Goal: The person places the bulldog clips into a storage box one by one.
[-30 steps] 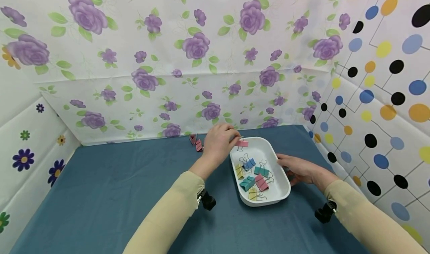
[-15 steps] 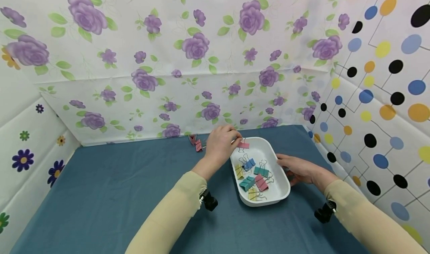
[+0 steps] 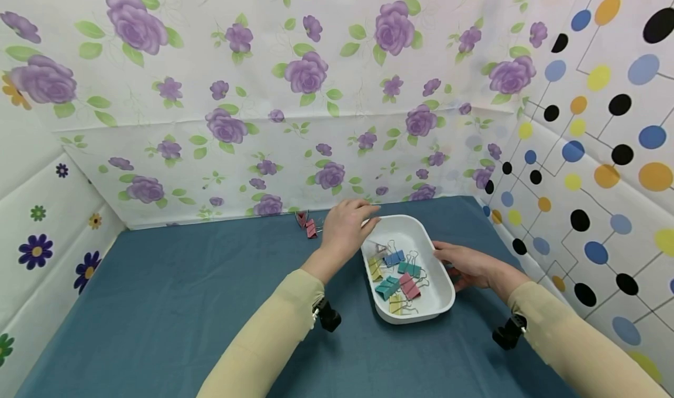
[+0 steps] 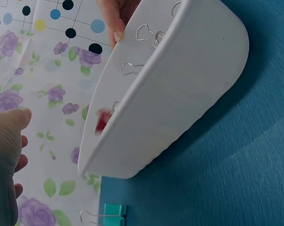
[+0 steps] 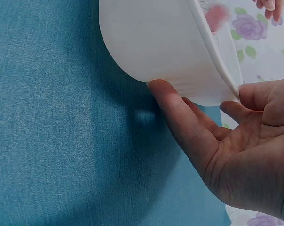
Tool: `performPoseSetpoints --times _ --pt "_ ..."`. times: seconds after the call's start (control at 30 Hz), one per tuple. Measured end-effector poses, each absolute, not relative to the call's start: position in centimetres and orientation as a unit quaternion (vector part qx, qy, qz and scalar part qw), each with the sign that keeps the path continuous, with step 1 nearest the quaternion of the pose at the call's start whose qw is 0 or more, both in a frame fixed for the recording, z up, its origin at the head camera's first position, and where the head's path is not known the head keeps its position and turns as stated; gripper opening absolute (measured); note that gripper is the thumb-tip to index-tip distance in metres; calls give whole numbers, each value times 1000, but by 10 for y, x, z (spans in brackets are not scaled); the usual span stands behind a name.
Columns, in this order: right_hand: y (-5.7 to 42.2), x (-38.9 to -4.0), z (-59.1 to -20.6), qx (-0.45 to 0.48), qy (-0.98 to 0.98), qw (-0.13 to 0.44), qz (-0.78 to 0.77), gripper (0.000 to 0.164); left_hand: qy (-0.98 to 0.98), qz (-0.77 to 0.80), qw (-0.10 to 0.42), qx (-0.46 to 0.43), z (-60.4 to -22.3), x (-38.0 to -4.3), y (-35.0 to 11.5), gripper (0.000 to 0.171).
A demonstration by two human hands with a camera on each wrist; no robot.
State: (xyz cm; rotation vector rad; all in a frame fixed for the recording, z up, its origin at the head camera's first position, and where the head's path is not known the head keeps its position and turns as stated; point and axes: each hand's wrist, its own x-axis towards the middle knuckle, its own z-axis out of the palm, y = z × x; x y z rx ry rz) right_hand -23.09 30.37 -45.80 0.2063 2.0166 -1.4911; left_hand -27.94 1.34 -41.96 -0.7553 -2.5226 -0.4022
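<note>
My left hand (image 3: 344,225) is over the left far corner of a white tray (image 3: 439,301), fingers spread and nothing between them. Just below them, a pink binder clip (image 4: 103,121) shows as a blur inside the tray. Blue (image 3: 394,258), teal (image 3: 388,287), yellow (image 3: 396,304) and pink binder clips (image 3: 409,286) lie on the tray floor. At the tray's right side my right hand (image 3: 468,264) holds it, with one fingertip at the rim and another digit against the outer wall in the right wrist view.
Two pinkish-red binder clips, one (image 3: 312,228) nearer and one (image 3: 302,218) farther, lie on the blue cloth (image 3: 184,304) by the back wall. A teal binder clip (image 4: 114,214) shows near them in the left wrist view. Patterned sheets (image 3: 226,126) enclose the back and sides.
My left hand has let go of the pink binder clip, which dropped into the tray. The blue clip there has shifted slightly right. The right hand and tray have stayed in place.
</note>
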Motion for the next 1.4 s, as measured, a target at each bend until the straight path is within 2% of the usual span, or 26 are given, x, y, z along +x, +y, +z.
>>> performPoseSetpoints --times 1.4 --pt "304 -231 -457 77 762 310 -564 55 -930 -188 243 -200 -411 -295 -56 28"
